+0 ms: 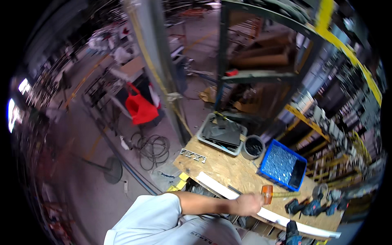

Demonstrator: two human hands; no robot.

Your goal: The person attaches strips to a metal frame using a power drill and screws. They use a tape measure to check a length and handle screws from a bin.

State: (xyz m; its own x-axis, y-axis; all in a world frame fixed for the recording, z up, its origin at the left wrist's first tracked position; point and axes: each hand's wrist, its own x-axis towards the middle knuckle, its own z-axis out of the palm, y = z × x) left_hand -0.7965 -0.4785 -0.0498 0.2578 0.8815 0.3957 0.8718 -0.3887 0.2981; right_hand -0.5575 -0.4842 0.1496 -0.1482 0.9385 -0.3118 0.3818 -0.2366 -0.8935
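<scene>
Reaching across from the lower left, my left hand (248,204) is closed over a long white strip (220,187) along the near edge of the wooden tabletop (228,169). Its fingertips are partly hidden. Just beyond the knuckles lies a mallet with an orange head (267,194), its pale handle pointing right. A power drill (292,232) with a dark chuck and blue body rises from the bottom edge, its bit pointing toward the strip. Whatever supports the drill is outside the picture, and my right hand does not show.
Toward the back of the table are a grey tray (201,132) of dark pieces, a round tub (253,147) and a blue bin (264,172) full of small metal fasteners. Several power tools (312,207) lie at the right. A metal post (161,61) and a coiled hose (153,151) are beyond.
</scene>
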